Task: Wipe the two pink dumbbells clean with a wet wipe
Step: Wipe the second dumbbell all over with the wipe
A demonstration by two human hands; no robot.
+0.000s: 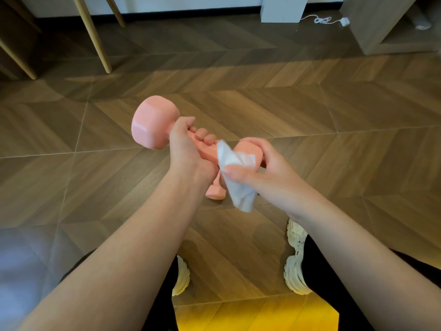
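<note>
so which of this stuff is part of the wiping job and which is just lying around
Job:
held dumbbell
second dumbbell on the floor
wipe
left hand
right hand

Lying about:
white cable
wooden legs

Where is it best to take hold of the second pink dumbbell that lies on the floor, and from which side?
Probably the thin middle handle, from above: the second dumbbell lies low on the floor. Only one head shows below the left hand; the handle is hidden.
</note>
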